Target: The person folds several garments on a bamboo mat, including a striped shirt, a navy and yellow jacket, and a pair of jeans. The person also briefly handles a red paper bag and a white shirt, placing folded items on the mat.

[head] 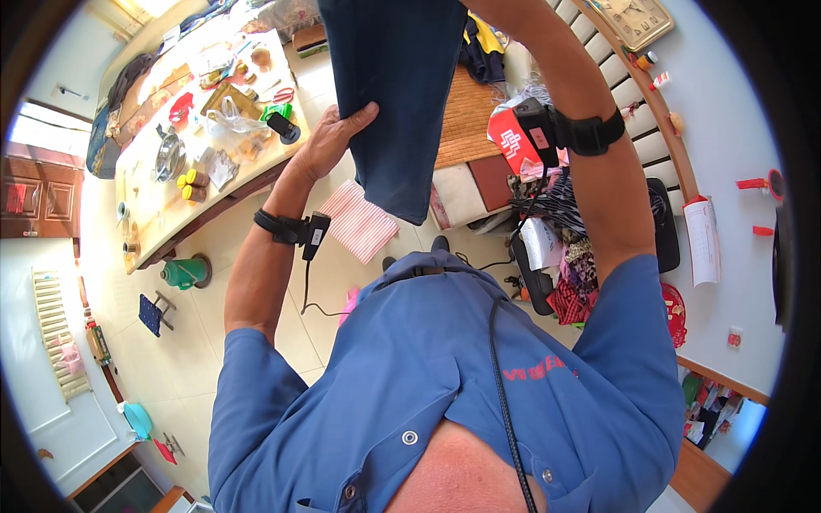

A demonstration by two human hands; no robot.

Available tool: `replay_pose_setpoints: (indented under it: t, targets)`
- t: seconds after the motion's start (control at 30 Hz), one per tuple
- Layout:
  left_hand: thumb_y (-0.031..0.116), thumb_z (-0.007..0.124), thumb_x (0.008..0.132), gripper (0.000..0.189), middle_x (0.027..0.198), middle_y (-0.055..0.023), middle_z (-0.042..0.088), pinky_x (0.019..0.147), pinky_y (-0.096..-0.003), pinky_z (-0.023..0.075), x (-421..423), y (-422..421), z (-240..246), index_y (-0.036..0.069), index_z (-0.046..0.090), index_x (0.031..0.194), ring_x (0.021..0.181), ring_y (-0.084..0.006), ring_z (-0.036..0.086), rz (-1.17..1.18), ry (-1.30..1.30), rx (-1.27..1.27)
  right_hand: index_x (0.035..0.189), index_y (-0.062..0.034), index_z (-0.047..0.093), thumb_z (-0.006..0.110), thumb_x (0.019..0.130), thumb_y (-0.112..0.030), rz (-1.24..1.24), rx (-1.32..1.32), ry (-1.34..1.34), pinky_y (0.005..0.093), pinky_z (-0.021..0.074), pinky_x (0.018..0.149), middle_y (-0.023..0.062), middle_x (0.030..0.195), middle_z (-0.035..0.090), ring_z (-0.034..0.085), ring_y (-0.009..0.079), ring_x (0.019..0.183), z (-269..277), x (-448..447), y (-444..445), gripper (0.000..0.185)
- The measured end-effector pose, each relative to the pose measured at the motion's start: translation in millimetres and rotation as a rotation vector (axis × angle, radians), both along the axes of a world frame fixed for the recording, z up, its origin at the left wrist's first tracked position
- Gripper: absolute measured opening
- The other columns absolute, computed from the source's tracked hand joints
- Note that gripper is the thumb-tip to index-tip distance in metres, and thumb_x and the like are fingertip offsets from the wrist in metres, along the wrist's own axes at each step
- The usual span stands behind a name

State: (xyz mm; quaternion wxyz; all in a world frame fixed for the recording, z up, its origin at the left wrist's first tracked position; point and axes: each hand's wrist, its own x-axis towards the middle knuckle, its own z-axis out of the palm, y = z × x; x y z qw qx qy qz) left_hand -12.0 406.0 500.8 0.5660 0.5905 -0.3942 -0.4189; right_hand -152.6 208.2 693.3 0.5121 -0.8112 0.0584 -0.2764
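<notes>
A long dark blue garment [394, 96], which looks like folded trousers, hangs in front of me and runs out of the picture at the top. My left hand [343, 131] grips its left edge, with the thumb lying across the front of the cloth. The lower end dangles above the floor, its tip close to my dark shoes [440, 243]. My right forearm [577, 70] reaches up past the top edge, so the right hand is out of view. Below the garment, a red-and-white striped cloth [359, 221] lies on the tiles.
On the left stands a wooden table [141, 224] crowded with jars, plastic bags and a steel bowl [170, 157]. A woven mat [465, 122] covers a bench ahead. Clothes [577, 276] and a red bag [513, 141] are heaped at right. A green thermos [183, 272] stands on the floor.
</notes>
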Motion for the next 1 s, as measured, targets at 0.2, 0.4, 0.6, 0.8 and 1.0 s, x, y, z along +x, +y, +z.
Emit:
replay_pose_setpoints:
  t: [0.2, 0.4, 0.6, 0.8, 1.0]
  targets:
    - [0.048, 0.067, 0.1, 0.061, 0.117, -0.0123, 0.072, 0.095, -0.0307, 0.0549, -6, -3, 38, -0.006, 0.065, 0.129, 0.106, -0.0173, 0.069, -0.042, 0.077, 0.044, 0.121, -0.0022, 0.063, 0.075, 0.093, -0.037, 0.05, 0.609, 0.003, 0.0284, 0.058, 0.079, 0.0091, 0.107, 0.073, 0.071, 0.0147, 0.089, -49, -5, -60, 0.047]
    - [0.046, 0.068, 0.099, 0.062, 0.123, -0.0133, 0.071, 0.097, -0.0311, 0.0555, -7, -28, 65, -0.005, 0.061, 0.134, 0.109, -0.0185, 0.07, 0.02, 0.209, 0.013, 0.144, -0.008, 0.049, 0.048, 0.099, -0.071, 0.271, 0.75, 0.162, 0.0323, 0.0525, 0.097, 0.007, 0.128, 0.07, 0.067, 0.0149, 0.114, -117, -34, -60, 0.078]
    - [0.042, 0.068, 0.1, 0.049, 0.124, -0.0079, 0.071, 0.1, -0.0344, 0.0536, 6, -47, 71, 0.004, 0.063, 0.131, 0.112, -0.0173, 0.068, -0.019, 0.309, 0.009, 0.147, -0.0039, 0.05, 0.063, 0.099, -0.055, 0.306, 0.952, 0.181, 0.0372, 0.051, 0.106, 0.0081, 0.131, 0.069, 0.066, 0.0188, 0.119, -145, -47, -21, 0.072]
    - [0.037, 0.068, 0.101, 0.051, 0.129, -0.0087, 0.068, 0.105, -0.0342, 0.0504, 11, -51, 76, 0.003, 0.06, 0.137, 0.12, -0.0197, 0.065, -0.02, 0.297, -0.027, 0.14, 0.0014, 0.057, 0.072, 0.095, -0.046, 0.285, 0.74, 0.183, 0.0375, 0.0484, 0.109, 0.0121, 0.133, 0.067, 0.064, 0.0202, 0.123, -172, -62, -4, 0.067]
    - [0.039, 0.063, 0.104, 0.054, 0.129, -0.0124, 0.07, 0.107, -0.0362, 0.0514, 33, -68, 90, -0.002, 0.059, 0.138, 0.12, -0.0231, 0.067, -0.007, 0.04, -0.117, 0.122, 0.0026, 0.071, 0.084, 0.087, -0.02, 0.13, 0.395, 0.361, 0.0326, 0.0525, 0.099, 0.0097, 0.115, 0.075, 0.069, 0.0167, 0.107, -197, -56, -3, 0.043]
